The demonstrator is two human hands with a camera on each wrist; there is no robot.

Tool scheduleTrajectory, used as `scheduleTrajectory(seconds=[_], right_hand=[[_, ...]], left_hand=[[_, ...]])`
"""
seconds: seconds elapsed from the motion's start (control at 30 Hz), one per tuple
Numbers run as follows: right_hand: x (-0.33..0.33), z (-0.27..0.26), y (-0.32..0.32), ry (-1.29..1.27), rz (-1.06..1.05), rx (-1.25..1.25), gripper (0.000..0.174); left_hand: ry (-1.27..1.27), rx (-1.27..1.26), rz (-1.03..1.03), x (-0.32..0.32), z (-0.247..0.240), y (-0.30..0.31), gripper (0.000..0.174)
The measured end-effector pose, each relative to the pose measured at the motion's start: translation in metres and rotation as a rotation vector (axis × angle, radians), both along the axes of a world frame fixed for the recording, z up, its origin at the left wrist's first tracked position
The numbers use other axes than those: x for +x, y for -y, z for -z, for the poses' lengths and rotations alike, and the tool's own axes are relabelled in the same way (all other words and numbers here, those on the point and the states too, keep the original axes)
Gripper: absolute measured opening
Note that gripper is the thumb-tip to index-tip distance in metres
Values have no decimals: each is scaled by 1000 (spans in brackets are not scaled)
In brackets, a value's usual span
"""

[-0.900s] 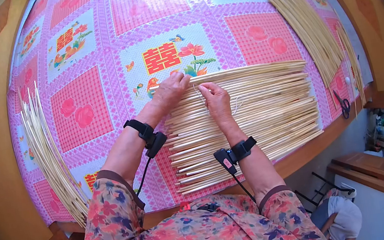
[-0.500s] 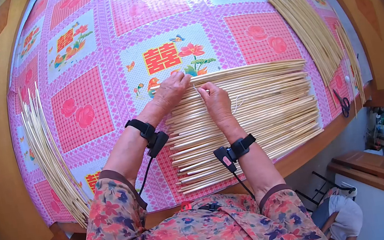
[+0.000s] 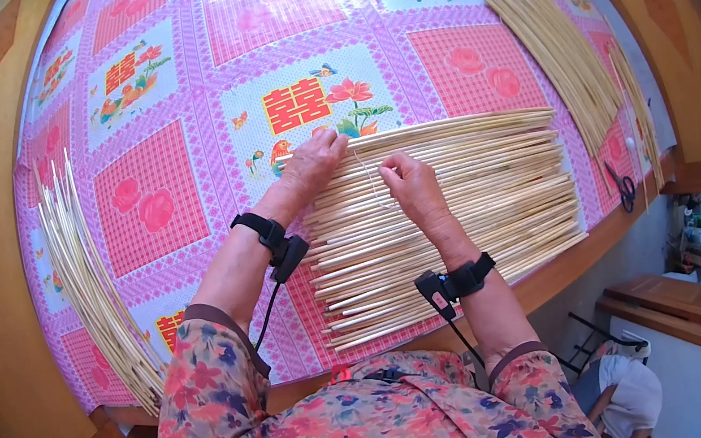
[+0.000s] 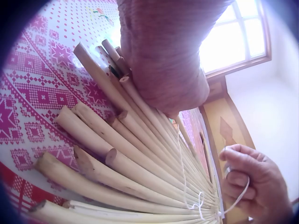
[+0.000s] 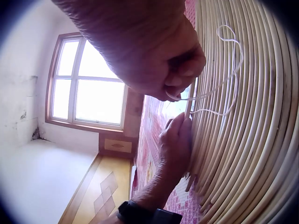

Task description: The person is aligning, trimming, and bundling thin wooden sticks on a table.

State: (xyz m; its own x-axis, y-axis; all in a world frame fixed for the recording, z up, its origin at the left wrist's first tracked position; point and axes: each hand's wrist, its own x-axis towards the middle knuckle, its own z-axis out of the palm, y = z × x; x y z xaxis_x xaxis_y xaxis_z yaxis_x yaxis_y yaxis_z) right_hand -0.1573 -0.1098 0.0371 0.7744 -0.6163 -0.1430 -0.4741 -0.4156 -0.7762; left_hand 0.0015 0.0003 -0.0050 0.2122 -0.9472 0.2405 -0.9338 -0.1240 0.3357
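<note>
Many pale, thin plant stalks lie side by side in a broad mat before me. My left hand grips the outermost stalks at the mat's far edge, towards their left ends; in the right wrist view its thumb and fingers close on the edge stalk. Over the mat, my right hand pinches a white thread between thumb and curled fingers. That thread runs from the far edge beside the left fingers, and hangs in a loose loop across the stalks. Cut stalk ends fan out below the left wrist.
A bundle of stalks lies at the left, and a flat stack of stalks at the right. Dark-handled scissors rest near the right edge. A patterned pink cloth covers the surface. Another person is low at the right.
My right hand has moved right and slightly towards me, away from the left hand, and more thread shows between them. The left hand keeps its place at the far edge.
</note>
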Motion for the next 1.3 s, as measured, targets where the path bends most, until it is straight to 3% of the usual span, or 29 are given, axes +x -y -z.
scheduleTrajectory(seconds=[0.17,0.3,0.6,0.73,0.8,1.3], right_hand=[[17,41,-9,109,67,22,13],[20,44,-20,41,6,-215,21],[21,39,-23,-12,2,-320,21],[20,38,-22,32,-8,-284,22],[21,35,-20,-34,1,-125,22],[21,38,-19,-2,-43,-207,25]], left_hand=[[27,-60,18,2,3,1,23],[33,-67,23,2,2,1,22],[51,-74,28,2,5,1,21],[44,-61,21,2,6,1,22],[42,-53,19,2,5,0,22],[31,-43,11,1,2,0,24]])
